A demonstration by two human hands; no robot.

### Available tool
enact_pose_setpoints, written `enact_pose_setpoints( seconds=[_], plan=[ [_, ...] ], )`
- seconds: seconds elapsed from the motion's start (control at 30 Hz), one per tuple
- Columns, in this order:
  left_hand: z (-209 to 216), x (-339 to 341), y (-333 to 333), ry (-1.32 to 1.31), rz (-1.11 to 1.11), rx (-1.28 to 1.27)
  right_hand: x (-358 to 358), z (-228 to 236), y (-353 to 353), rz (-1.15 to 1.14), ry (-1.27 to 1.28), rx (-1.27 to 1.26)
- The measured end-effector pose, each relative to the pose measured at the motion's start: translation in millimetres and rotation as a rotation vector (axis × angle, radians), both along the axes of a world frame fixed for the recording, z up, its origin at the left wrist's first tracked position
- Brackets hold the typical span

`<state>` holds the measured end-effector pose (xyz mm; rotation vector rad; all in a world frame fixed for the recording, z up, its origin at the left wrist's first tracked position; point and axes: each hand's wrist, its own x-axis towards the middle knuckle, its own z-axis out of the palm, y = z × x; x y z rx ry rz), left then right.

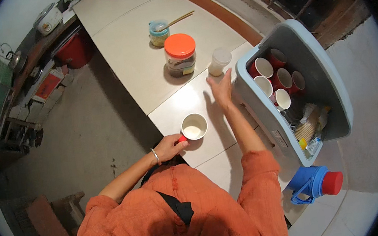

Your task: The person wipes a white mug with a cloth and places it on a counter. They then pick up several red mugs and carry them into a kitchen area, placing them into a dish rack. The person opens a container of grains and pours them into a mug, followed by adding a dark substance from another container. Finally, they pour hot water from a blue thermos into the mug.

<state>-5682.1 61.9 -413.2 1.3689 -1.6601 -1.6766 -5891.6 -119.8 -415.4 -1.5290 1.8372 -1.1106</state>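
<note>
A mug (194, 126), white inside with a red handle, stands on the counter near its front edge. My left hand (170, 146) is closed on the handle. My right hand (221, 88) stretches forward with thumb and fingers apart, at the near side of a small translucent jar (220, 61) with pale contents. Its fingertips are at the jar's base; whether they touch it I cannot tell. Left of this jar is a larger clear jar with an orange lid (180, 46) and dark contents. Behind that stands a small glass jar (159, 38) with a light-blue rim and chopsticks (178, 20) lying across it.
To the right sits a grey-blue plastic bin (261, 105) with several red cups (281, 78) and a stack of paper cups (304, 130) inside. Near it is a blue thermos (310, 183) with a red cap. A red bucket (74, 51) and a low shelf stand across the floor at left.
</note>
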Motion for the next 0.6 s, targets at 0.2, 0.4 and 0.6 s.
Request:
enact_pose_setpoints(
  seconds=[0.2,0.4,0.6],
  plan=[
    [2.3,2.8,6.4,-0.023,0.136,-0.101,-1.7,-36.3,-70.6,-0.17,-0.251,-0.084],
    [15.2,15.2,5.7,-0.095,0.34,-0.229,10.5,-11.3,-40.6,-0.041,-0.208,-0.175],
    [60.9,12.5,-15.1,0.031,0.418,-0.493,6.4,79.4,71.0,0.365,-0.163,-0.205]
  ],
)
